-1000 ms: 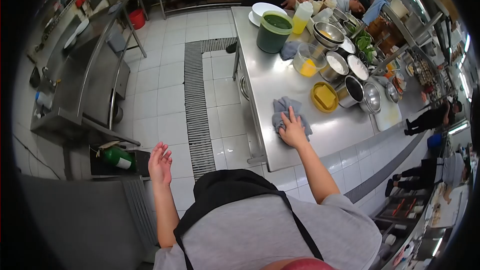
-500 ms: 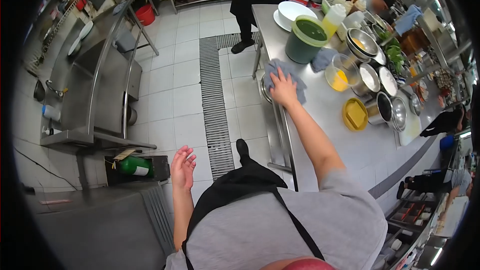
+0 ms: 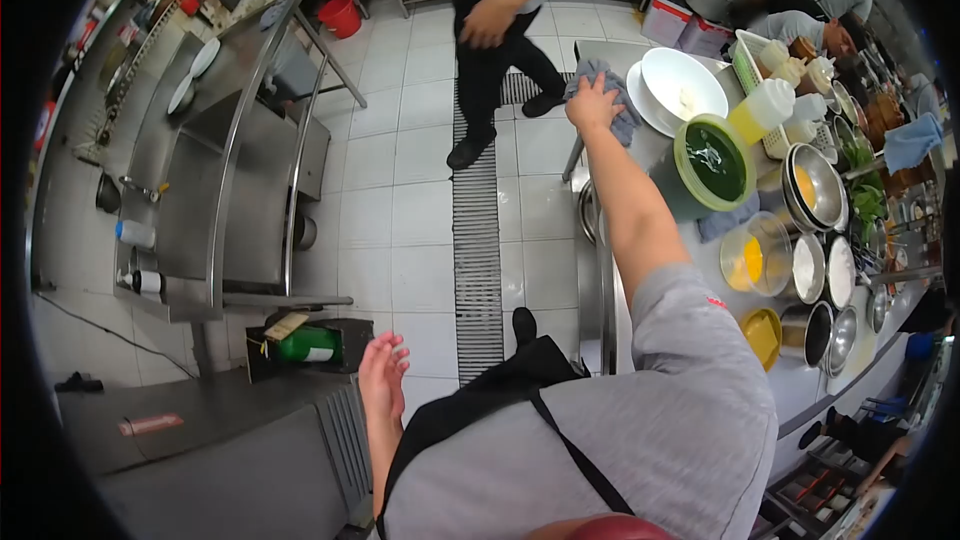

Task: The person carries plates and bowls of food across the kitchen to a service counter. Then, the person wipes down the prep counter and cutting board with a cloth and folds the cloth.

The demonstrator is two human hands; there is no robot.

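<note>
My right arm reaches far forward over the steel table (image 3: 655,225). At its far left corner, my right hand (image 3: 594,105) presses down on a bunched grey cloth (image 3: 625,122), its fingers bent over the fabric. Just right of the cloth, a white bowl (image 3: 690,75) stands on a white plate (image 3: 645,112). Nearer to me is a green-rimmed tub (image 3: 715,165) of dark green liquid. A second grey cloth (image 3: 730,220) lies beside the tub. My left hand (image 3: 382,372) hangs in the air at my side, fingers loosely apart, with nothing in it.
Another person (image 3: 490,20) stands beyond the table's far left corner. Squeeze bottles (image 3: 765,105), metal bowls (image 3: 818,180), a clear tub with yellow contents (image 3: 755,255) and a yellow container (image 3: 762,335) crowd the table's right side. A steel sink (image 3: 190,200) is at left; a floor drain (image 3: 475,240) runs between.
My right hand and the cloth under it have moved away from me to the table's far corner, beside the plate. The other person has stepped to the left. My left hand is much the same.
</note>
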